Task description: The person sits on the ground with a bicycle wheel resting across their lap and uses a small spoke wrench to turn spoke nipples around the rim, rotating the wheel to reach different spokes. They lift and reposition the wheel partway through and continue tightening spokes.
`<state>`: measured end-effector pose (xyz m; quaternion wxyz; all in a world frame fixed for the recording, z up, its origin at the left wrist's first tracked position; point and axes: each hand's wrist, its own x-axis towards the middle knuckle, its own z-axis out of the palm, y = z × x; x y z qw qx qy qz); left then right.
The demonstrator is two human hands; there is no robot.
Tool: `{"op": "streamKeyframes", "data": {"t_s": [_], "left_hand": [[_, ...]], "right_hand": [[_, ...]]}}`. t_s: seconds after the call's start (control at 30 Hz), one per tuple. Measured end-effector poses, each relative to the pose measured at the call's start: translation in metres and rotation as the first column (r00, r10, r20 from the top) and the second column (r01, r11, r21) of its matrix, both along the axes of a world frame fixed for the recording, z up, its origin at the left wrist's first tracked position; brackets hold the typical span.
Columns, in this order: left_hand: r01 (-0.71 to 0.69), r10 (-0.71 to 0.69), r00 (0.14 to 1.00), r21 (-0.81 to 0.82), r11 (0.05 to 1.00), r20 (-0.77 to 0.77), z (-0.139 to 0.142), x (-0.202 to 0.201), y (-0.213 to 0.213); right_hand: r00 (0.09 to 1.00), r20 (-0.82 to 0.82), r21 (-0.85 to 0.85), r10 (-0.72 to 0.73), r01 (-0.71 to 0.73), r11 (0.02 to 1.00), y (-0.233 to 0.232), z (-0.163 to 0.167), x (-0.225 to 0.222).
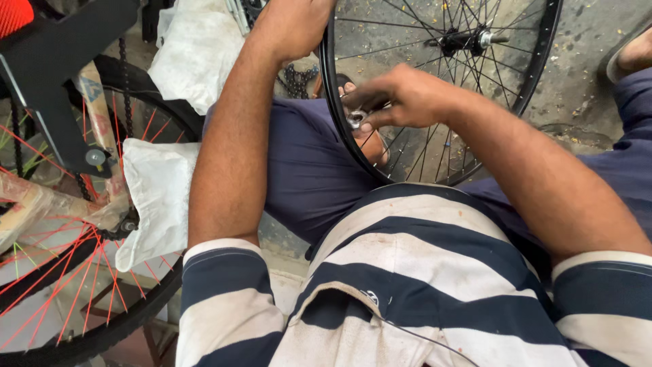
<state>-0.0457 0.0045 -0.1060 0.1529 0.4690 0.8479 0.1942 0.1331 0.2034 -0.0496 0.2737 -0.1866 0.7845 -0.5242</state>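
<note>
**Camera placement: single head-worn view**

One view only, so no second view overlaps with it. The camera sits on the person's head, looks steeply down along the chest and tilts slightly forward. The landmark is the black bicycle rim, upper centre, close to the lens and cut off by the top edge. Below the rim, the striped shirt fills the bottom of the frame at very short range. At the rim's near edge is the right hand; at its upper left, the left hand, partly out of frame. Far left of the rim is a red-spoked wheel. Right of the rim is concrete floor.
</note>
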Motion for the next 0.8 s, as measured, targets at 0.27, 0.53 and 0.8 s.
{"op": "streamKeyframes", "data": {"t_s": [0.27, 0.53, 0.8], "left_hand": [[0.053, -0.058, 0.998, -0.156, 0.986, -0.023, -0.001, 0.0, -0.006], [-0.002, 0.023, 0.993, -0.181, 0.984, 0.115, 0.005, 0.0, -0.007], [-0.023, 0.045, 0.986, -0.14, 0.99, 0.159, 0.005, 0.001, -0.01]], "right_hand": [[0.851, -0.524, 0.346, 0.037, 0.172, 0.922, -0.033, 0.006, 0.038], [0.822, -0.566, 0.352, -0.061, 0.308, 0.884, 0.001, -0.006, 0.051], [0.902, -0.38, -0.066, -0.204, 0.194, 0.979, 0.004, -0.016, 0.036]]}}
